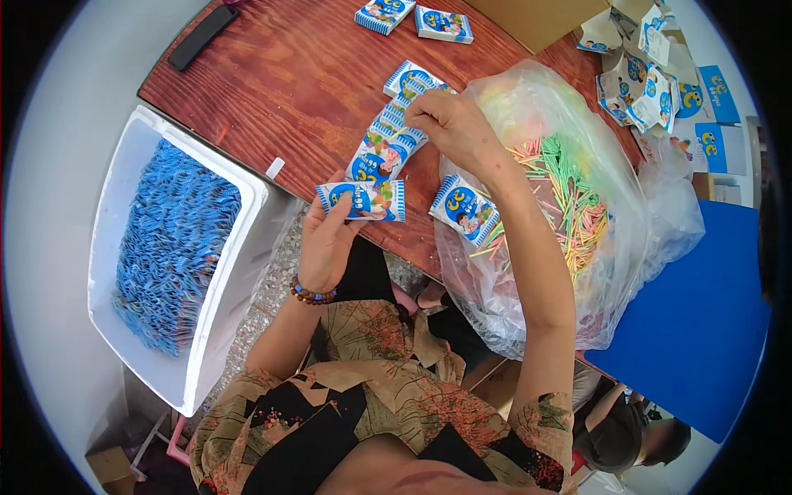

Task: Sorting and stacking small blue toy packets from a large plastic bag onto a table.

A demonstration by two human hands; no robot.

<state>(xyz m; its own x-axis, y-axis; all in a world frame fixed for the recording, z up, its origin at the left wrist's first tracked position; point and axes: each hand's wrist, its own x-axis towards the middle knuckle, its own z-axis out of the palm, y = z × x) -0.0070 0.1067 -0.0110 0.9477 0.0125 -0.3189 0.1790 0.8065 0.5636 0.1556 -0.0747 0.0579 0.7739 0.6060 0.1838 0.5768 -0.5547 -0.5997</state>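
Observation:
My left hand (pixel 320 256) holds a small blue-and-white printed packet (pixel 375 200) flat, with the thumb on top of it. Beyond it, further packets of the same kind (pixel 381 158) overlap in a row on the table, leading up to my right hand (pixel 466 132). The fingers of my right hand are pinched together over that row; what they grip, if anything, is hidden. Under my right forearm, another packet (pixel 464 210) rests on a large clear plastic bag (pixel 635 198). Thin pink, green and yellow sticks (pixel 569 198) lie heaped in the bag.
A white foam box (pixel 224 330) full of blue packets (pixel 177 239) stands at the left. Small packs (pixel 444 25) and a dark oblong object (pixel 202 37) lie on the red-brown table (pixel 280 91). Opened cartons (pixel 635 91) crowd the far right. Another person (pixel 635 437) is at lower right.

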